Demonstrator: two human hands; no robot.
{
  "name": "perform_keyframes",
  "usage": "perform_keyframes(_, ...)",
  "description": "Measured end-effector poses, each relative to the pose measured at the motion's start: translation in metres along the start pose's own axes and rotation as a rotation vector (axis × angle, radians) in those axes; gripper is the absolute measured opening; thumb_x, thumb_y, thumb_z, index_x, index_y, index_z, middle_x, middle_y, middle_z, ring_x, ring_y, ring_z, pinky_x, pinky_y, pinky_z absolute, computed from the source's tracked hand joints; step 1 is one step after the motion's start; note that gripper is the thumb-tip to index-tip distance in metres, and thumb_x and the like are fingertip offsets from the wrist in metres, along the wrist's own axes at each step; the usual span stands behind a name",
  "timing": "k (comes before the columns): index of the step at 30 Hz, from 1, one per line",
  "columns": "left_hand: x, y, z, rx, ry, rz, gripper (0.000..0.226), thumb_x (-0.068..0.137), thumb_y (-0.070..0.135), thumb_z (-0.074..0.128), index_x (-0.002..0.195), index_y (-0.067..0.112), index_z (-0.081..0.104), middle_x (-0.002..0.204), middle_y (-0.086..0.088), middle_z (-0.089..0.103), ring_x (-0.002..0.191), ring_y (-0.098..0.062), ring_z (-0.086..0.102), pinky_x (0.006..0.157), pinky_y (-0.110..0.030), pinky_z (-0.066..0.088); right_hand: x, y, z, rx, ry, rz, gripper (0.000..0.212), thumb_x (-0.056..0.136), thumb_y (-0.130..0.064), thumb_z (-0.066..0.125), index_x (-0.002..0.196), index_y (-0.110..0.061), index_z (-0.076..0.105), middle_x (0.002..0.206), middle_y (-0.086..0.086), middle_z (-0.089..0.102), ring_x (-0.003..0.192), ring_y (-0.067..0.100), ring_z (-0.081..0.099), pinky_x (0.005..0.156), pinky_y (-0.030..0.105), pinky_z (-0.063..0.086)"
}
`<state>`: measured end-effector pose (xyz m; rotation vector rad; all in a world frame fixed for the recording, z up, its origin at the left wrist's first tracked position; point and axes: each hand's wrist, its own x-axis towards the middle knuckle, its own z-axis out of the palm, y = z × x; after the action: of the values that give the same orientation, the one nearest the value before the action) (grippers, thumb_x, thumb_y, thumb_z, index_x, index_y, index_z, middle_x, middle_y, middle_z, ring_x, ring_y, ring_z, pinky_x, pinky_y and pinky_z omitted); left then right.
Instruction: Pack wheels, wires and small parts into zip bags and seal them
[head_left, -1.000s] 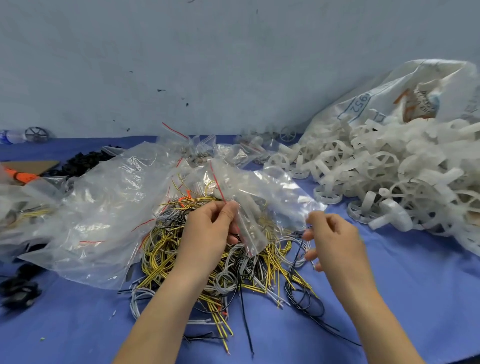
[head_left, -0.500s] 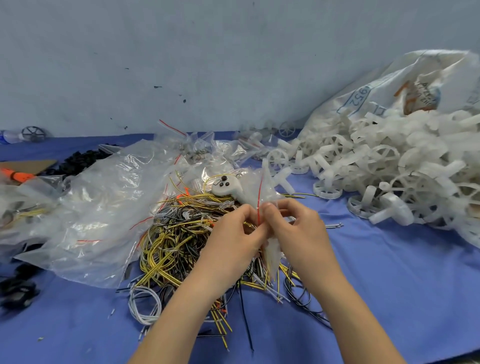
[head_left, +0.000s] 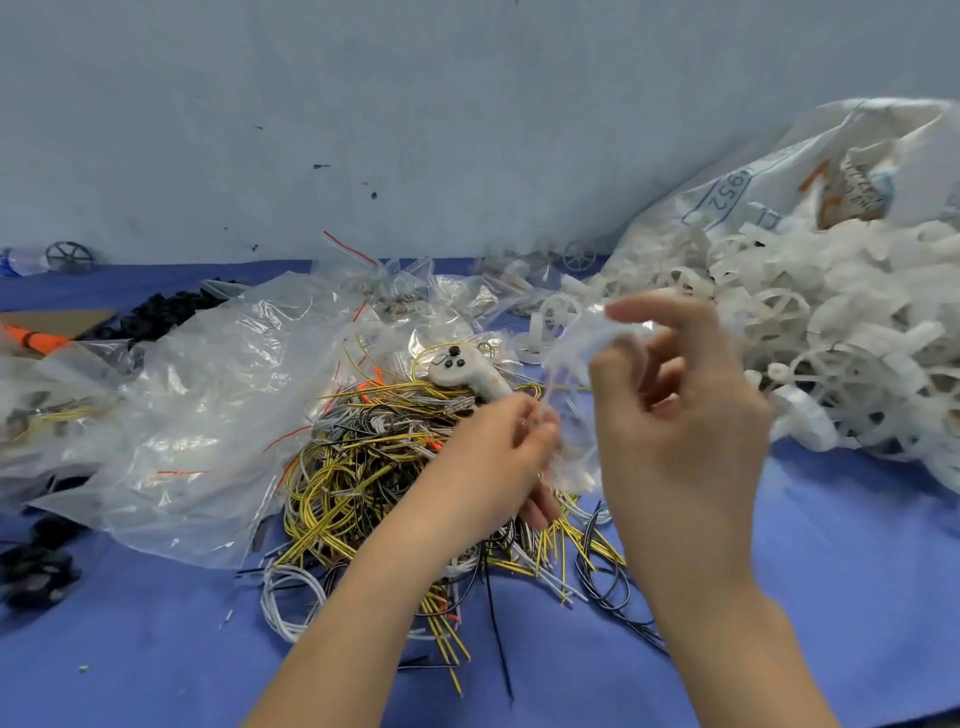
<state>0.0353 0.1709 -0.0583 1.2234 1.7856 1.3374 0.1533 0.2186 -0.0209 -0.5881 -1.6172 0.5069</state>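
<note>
Your right hand (head_left: 675, 436) has lifted, its fingers hooked in the zip bag (head_left: 582, 343); your left hand (head_left: 498, 457) pinches its lower edge. You're opening it; next, spread the mouth.

I had two hands up over the worktop (head_left: 831, 571): my left hand (head_left: 488, 457) and my right hand (head_left: 680, 431). Between them hung one small zip bag (head_left: 576, 343). One tangled heap of wires (head_left: 374, 467) lay near me, too many to count. One white part with three black buttons (head_left: 467, 371) sat on it. One big sack (head_left: 779, 176) spilled white wheels (head_left: 841, 364) on the right, uncountable. One dark wheel (head_left: 69, 257) stood far left.
</note>
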Motion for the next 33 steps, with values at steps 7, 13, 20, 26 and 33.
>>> perform_keyframes(7,-0.008,-0.005,0.008,0.513,0.091,0.0,0.021,0.101,0.03,0.043,0.12,0.025,0.053,0.077,-0.009,0.071,0.062,-0.025,0.07,0.063,-0.038,0.06,-0.008,0.045,0.005,-0.462,-0.489,0.275,0.029,0.093,-0.025,0.053,0.122,-0.032,0.056,0.104,-0.004,0.064,0.091,0.026,0.06,0.073,0.041,0.05)
perform_keyframes(13,-0.016,0.002,-0.021,0.523,0.232,0.029,0.018,0.098,0.043,0.047,0.113,0.035,0.054,0.08,0.003,0.069,0.059,-0.01,0.068,0.067,-0.041,0.059,-0.014,0.055,0.001,-0.302,-0.55,0.357,0.042,0.093,-0.018,0.056,0.132,-0.034,0.052,0.096,-0.01,0.062,0.087,0.018,0.06,0.07,0.036,0.047)
perform_keyframes(20,-0.025,-0.003,-0.04,0.453,0.382,0.09,0.017,0.101,0.036,0.044,0.106,0.033,0.06,0.07,0.006,0.068,0.046,-0.006,0.064,0.053,-0.031,0.054,-0.021,0.06,-0.004,-0.319,-0.774,0.316,0.065,0.093,-0.007,0.05,0.149,-0.035,0.033,0.113,-0.006,0.047,0.097,0.013,0.051,0.086,0.034,0.045)
perform_keyframes(26,-0.021,-0.003,-0.029,0.395,0.371,0.124,0.017,0.101,0.034,0.045,0.104,0.036,0.061,0.073,0.017,0.067,0.048,-0.006,0.064,0.045,-0.015,0.045,-0.014,0.069,-0.002,-0.393,-0.606,0.347,0.025,0.096,-0.032,0.048,0.117,-0.037,0.061,0.09,-0.019,0.06,0.086,0.015,0.059,0.071,0.034,0.043)
perform_keyframes(33,-0.017,0.003,-0.003,0.458,0.327,0.205,0.018,0.099,0.038,0.045,0.104,0.035,0.062,0.074,0.016,0.067,0.062,-0.002,0.065,0.066,-0.035,0.054,-0.009,0.085,0.001,-0.394,-0.6,0.496,0.019,0.095,-0.04,0.048,0.101,-0.034,0.066,0.087,-0.013,0.065,0.083,0.017,0.058,0.064,0.032,0.041)
